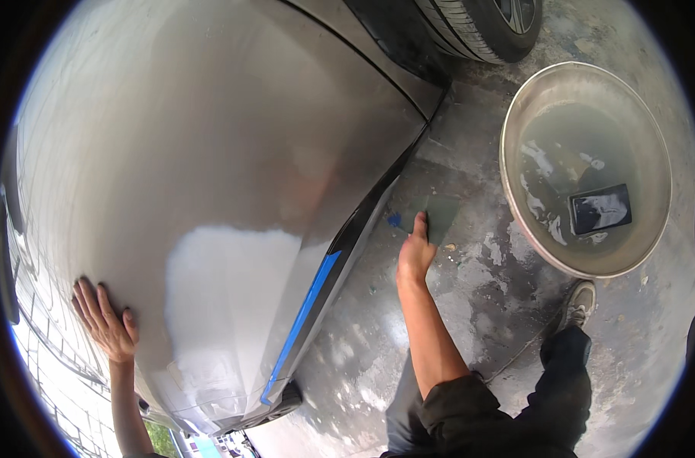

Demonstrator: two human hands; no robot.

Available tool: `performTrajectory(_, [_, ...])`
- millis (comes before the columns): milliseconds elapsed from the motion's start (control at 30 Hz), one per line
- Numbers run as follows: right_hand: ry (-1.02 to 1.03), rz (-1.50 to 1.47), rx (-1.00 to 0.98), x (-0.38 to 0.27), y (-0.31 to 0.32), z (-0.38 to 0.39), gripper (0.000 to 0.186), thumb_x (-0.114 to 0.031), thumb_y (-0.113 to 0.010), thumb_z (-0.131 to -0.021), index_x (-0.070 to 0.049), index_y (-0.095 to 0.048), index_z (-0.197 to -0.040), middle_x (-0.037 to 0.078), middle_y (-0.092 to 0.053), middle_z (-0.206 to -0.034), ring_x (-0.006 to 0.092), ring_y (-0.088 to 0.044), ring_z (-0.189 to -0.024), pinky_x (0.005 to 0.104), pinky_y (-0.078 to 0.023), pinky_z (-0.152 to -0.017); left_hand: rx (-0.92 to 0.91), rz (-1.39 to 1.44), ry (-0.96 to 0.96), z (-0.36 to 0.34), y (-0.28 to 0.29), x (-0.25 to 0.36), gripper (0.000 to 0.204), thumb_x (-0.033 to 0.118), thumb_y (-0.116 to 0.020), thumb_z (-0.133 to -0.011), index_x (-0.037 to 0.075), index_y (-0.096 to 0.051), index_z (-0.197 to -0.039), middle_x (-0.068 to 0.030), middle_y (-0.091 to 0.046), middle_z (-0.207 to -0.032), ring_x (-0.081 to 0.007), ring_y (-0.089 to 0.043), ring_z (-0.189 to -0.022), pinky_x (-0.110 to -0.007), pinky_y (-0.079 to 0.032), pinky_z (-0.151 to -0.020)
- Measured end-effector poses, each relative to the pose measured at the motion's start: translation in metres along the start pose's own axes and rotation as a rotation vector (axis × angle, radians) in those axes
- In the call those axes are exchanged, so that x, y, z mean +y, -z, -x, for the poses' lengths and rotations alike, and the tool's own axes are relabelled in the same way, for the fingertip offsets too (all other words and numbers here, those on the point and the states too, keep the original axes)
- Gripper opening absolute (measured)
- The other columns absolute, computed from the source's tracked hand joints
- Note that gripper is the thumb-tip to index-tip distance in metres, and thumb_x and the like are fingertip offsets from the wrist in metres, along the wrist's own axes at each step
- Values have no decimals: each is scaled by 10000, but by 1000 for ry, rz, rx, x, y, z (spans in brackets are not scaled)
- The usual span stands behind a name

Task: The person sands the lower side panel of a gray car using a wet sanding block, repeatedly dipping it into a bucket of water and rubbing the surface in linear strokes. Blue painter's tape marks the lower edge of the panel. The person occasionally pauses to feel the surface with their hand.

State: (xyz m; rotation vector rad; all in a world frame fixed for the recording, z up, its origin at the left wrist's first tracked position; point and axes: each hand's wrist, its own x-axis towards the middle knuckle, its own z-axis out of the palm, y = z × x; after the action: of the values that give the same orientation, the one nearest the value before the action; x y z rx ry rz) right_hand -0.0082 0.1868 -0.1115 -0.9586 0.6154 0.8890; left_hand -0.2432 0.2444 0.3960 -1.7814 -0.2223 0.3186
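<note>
My left hand (107,324) lies spread on the silver-grey car panel (233,137), fingers stretched out. Beside it, a pale, dull patch (218,290) covers the lower part of the panel. My right hand (416,258) is closed, thumb up, on a thin grey-green flat sheet (444,217); its exact kind is hard to make out against the floor. That hand hangs over the concrete, to the right of the car's lower edge and apart from it. Blue masking tape (305,317) runs along the black sill trim below the pale patch.
To the right stands a round metal basin (509,179) of cloudy water with a black rectangular pad (601,208) in it. A car wheel (485,27) is at the top. My shoe (580,304) rests near the basin. A small blue scrap (394,220) shows near my right hand.
</note>
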Motion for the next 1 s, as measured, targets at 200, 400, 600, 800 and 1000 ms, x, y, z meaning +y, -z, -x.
performTrajectory(200, [317,248,-153,-14,-10,4,447,-324,-532,-1096,93,-628,-1224,214,-693,-1161,297,-649,-1084,412,-487,-954,34,34,69,-22,7,12,607,408,-357,-1088,70,-441,-1584,-212,-384,-1653,-406,-340,-1544,-575,-233,-1268])
performTrajectory(400, [613,495,-365,-25,0,31,449,-328,-463,-1114,12,-585,-1380,241,-695,-1197,351,-676,-1051,420,-500,-947,-24,46,90,-27,13,18,589,363,-422,-1064,86,-447,-1583,-148,-364,-1679,-334,-288,-1578,-518,-191,-1295])
performTrajectory(600, [649,273,-471,-70,-47,45,519,-338,-432,-1127,-8,-479,-1525,254,-637,-1386,421,-625,-1241,422,-468,-1051,-105,16,-3,-41,37,-2,577,471,-334,-1078,231,-459,-1587,-74,-352,-1693,-301,-251,-1593,-514,-123,-1315])
performTrajectory(800, [989,147,-228,-77,-101,9,544,-236,-456,-1112,41,-367,-1572,285,-387,-1611,426,-406,-1482,452,-362,-1225,16,-52,-61,-146,27,-6,607,530,-315,-1057,247,-503,-1560,-80,-334,-1701,-286,-215,-1605,-501,-97,-1319])
performTrajectory(1000, [1097,474,-440,-17,-120,83,1094,-629,-478,-1024,158,18,-1599,401,82,-1670,528,81,-1573,608,-4,-1276,-30,-174,-65,-128,39,-19,628,550,-283,-1062,240,-494,-1566,-87,-329,-1703,-307,-220,-1602,-515,-114,-1316])
